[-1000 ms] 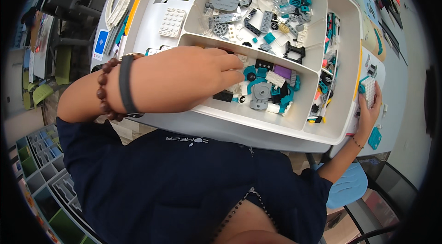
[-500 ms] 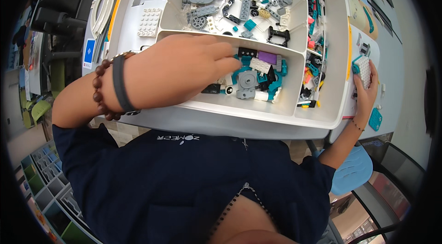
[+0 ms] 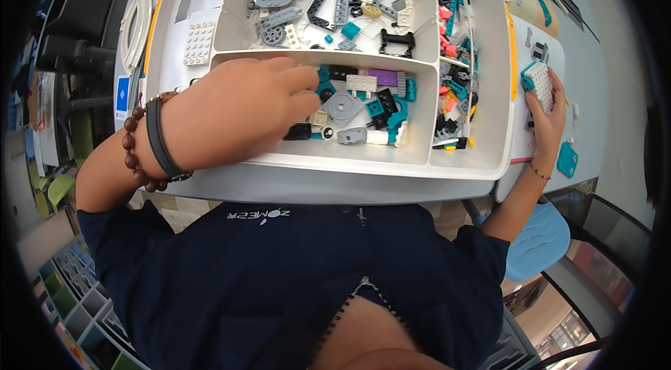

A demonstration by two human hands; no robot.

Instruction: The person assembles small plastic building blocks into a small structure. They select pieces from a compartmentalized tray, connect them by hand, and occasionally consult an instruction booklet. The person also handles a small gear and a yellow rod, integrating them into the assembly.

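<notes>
Compared with half a second ago, my whole view has slid so that the tray (image 3: 349, 166) sits farther left in it. In the front compartment, the light-grey disc (image 3: 342, 109) now lies close by the left hand (image 3: 248, 108), and a grey connector (image 3: 351, 135) shows beside the white cylinder (image 3: 378, 137), where I had a grey piece standing below the round part. Both hands keep to their places.

Around me, a divider wall (image 3: 363, 61) stands just beyond the left hand, with mixed parts behind it; a purple piece (image 3: 383, 77) lies against its near side. The left hand's own back blocks my sight of the compartment's left end. On the table (image 3: 335, 190), a teal plate (image 3: 567, 160) lies near the right wrist.

My left fingers are curled, just beside teal pieces (image 3: 324, 83) and the disc; I can't tell whether they pinch anything. My right fingers are closed around a white studded block (image 3: 539, 88), its teal edge facing the tray.
</notes>
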